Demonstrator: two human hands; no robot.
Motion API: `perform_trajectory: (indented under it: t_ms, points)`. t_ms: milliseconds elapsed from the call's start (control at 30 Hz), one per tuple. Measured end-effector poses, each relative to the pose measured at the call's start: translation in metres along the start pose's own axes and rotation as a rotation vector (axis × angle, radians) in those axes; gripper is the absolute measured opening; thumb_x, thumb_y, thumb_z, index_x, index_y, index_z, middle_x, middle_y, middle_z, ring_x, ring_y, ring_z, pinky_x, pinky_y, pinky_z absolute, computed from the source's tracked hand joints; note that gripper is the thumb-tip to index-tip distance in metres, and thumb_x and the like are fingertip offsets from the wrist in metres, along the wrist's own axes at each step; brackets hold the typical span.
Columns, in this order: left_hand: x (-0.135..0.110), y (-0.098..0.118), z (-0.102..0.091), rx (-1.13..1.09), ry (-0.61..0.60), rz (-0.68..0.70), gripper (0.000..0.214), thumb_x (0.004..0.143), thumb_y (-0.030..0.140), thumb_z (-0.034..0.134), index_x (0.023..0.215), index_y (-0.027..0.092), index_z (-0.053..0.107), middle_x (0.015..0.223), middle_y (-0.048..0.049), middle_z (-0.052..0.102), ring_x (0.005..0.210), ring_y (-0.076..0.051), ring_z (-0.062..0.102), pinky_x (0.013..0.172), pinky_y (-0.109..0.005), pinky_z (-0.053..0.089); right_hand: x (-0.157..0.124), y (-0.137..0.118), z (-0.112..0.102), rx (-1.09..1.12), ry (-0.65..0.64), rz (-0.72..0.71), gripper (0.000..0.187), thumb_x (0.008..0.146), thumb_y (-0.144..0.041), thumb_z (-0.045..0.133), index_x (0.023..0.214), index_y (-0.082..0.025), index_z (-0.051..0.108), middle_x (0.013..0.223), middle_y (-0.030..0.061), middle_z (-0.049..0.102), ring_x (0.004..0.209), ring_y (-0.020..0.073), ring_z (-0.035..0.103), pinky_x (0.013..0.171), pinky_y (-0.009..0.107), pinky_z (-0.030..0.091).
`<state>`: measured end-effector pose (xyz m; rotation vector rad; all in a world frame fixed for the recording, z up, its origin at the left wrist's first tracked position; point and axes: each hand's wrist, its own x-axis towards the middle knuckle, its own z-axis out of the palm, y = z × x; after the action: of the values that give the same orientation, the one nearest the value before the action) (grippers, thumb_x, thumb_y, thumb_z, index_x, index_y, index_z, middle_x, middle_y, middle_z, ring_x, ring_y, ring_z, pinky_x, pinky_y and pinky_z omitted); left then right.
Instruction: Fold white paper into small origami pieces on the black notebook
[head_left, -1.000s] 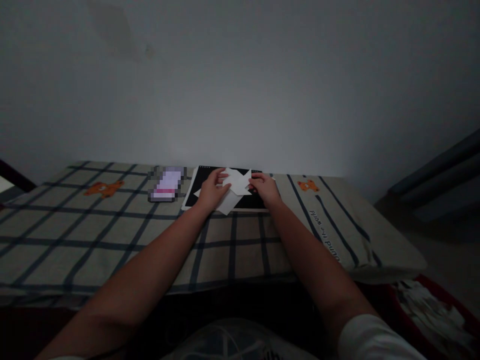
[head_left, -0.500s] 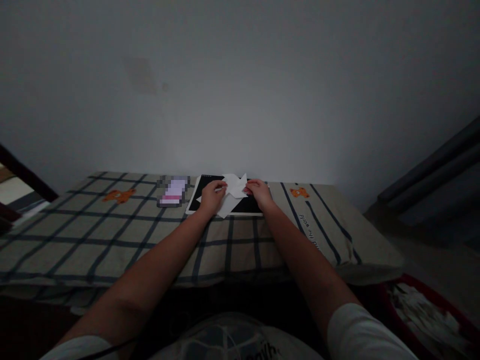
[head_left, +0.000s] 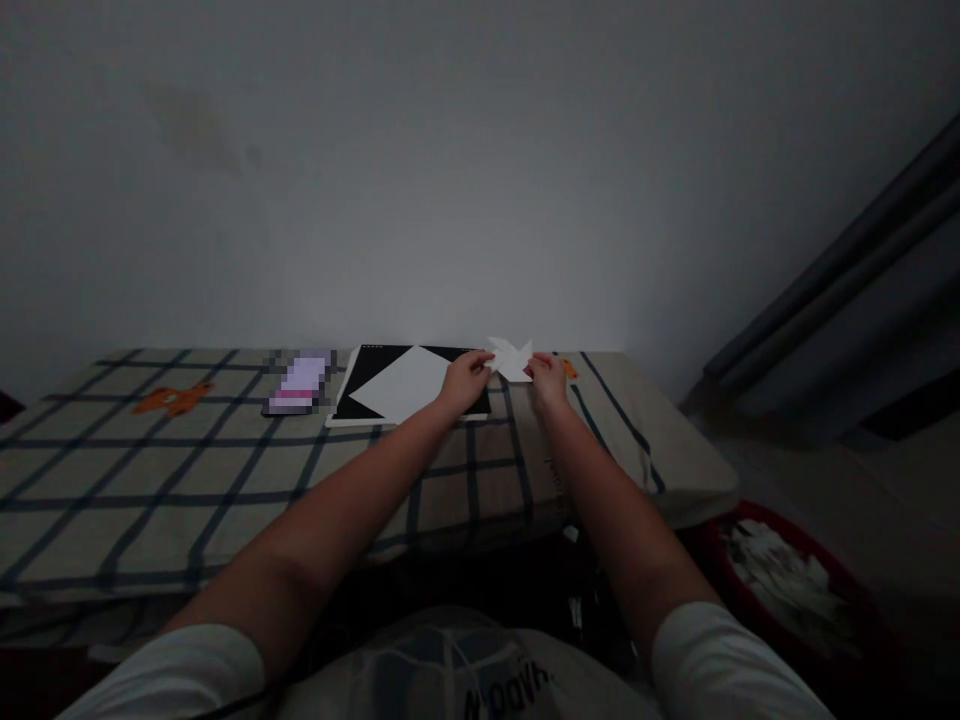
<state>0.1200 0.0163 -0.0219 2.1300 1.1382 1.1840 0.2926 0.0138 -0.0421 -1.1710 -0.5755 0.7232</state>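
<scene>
A folded white paper shape [head_left: 511, 358] with pointed corners is held up just right of a black tablet [head_left: 375, 370]. My left hand [head_left: 465, 380] pinches its left side and my right hand [head_left: 547, 378] pinches its right side, both closed on it. A flat white square sheet [head_left: 401, 385] lies as a diamond on the tablet, left of my left hand. The tablet rests on a checked cloth [head_left: 225, 470] with dark lines.
A blurred phone [head_left: 300, 383] lies left of the tablet. Orange bear prints [head_left: 169, 402] mark the cloth. A red basket [head_left: 787, 590] with white paper scraps stands on the floor at the lower right. A pale wall rises behind; a dark curtain hangs at right.
Both hands have lifted the folded paper off the tablet and carried it right, uncovering the flat white sheet. The view has turned to the right.
</scene>
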Motion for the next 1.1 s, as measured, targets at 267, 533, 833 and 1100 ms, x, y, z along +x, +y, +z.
perform_trajectory:
  t_ms: [267,533,833,1100]
  points:
    - [0.0,0.025,0.054,0.231,-0.352,0.221,0.035,0.087,0.025,0.06,0.12,0.017,0.067,0.141,-0.0116,0.055,0.131,-0.024,0.051,0.113,-0.037,0.036,0.031,0.006,-0.038,-0.066,0.226,-0.013,0.017,0.068,-0.007,0.053,0.078,-0.019,0.047,0.063,-0.0057,0.059,0.056,0.0101,0.062,0.061,0.025,0.056]
    - [-0.012,0.028,0.078,0.495,-0.553,0.291,0.054,0.097,0.046,0.043,0.14,0.014,0.048,0.15,-0.0159,0.045,0.139,-0.03,0.04,0.114,-0.046,0.03,0.044,0.024,-0.047,-0.411,0.201,-0.073,0.012,0.063,-0.012,0.055,0.072,-0.019,0.054,0.057,-0.0045,0.058,0.052,0.0146,0.06,0.054,0.026,0.051]
    - [-0.007,0.027,0.082,0.592,-0.554,0.25,0.055,0.098,0.051,0.039,0.14,0.018,0.047,0.149,-0.0154,0.046,0.139,-0.032,0.039,0.112,-0.058,0.028,0.034,0.016,-0.052,-0.844,0.013,-0.35,0.021,0.072,-0.014,0.049,0.086,-0.015,0.065,0.083,0.0054,0.068,0.08,0.0185,0.061,0.083,0.032,0.048]
    - [-0.011,0.019,0.073,0.587,-0.492,0.251,0.052,0.092,0.044,0.052,0.137,0.018,0.052,0.145,-0.0181,0.049,0.136,-0.032,0.043,0.11,-0.053,0.033,0.015,0.013,-0.039,-1.153,-0.364,-0.494,0.022,0.086,-0.018,0.053,0.09,-0.019,0.074,0.109,0.0119,0.07,0.11,0.0222,0.06,0.102,0.035,0.04]
